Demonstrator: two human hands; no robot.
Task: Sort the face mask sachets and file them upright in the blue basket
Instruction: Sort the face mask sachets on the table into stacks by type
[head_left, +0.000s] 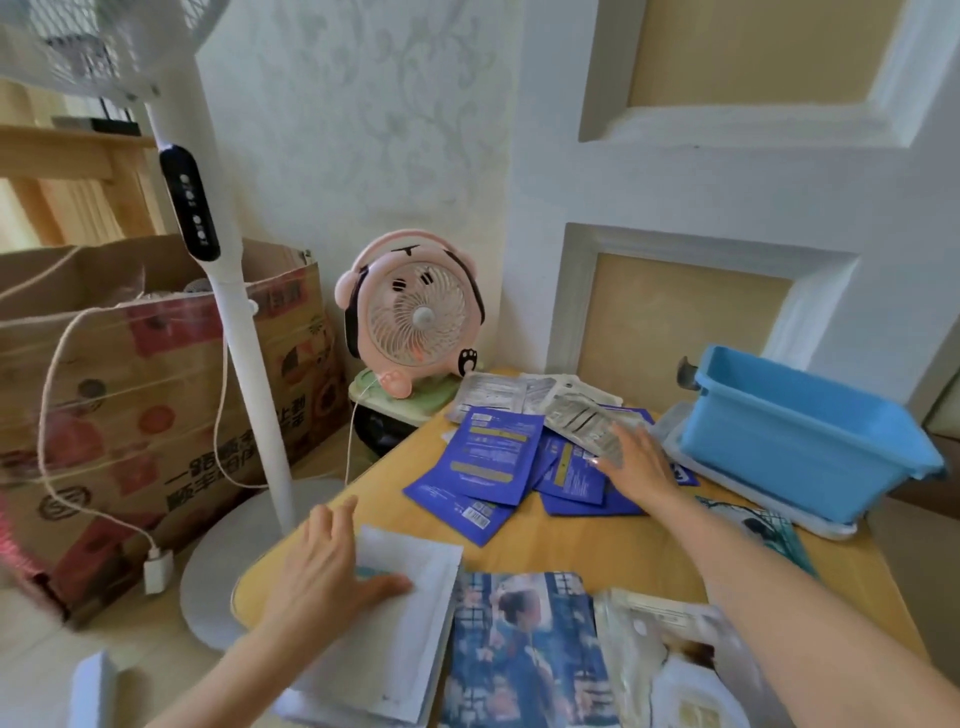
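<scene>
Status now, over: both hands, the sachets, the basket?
Left hand flat on white sachets. Right hand open over blue sachet pile. Blue basket shows no sachets. Nothing blocks it.

Patterned wallpaper (374, 104), panelled door (727, 171), wooden table (597, 540).

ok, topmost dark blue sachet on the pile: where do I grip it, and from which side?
Pinch the left long edge of the top blue sachet, coming in from the left. It lies flat and uncovered on the pile, with bare table beside that edge; the right hand rests on the pile's right side.
</scene>
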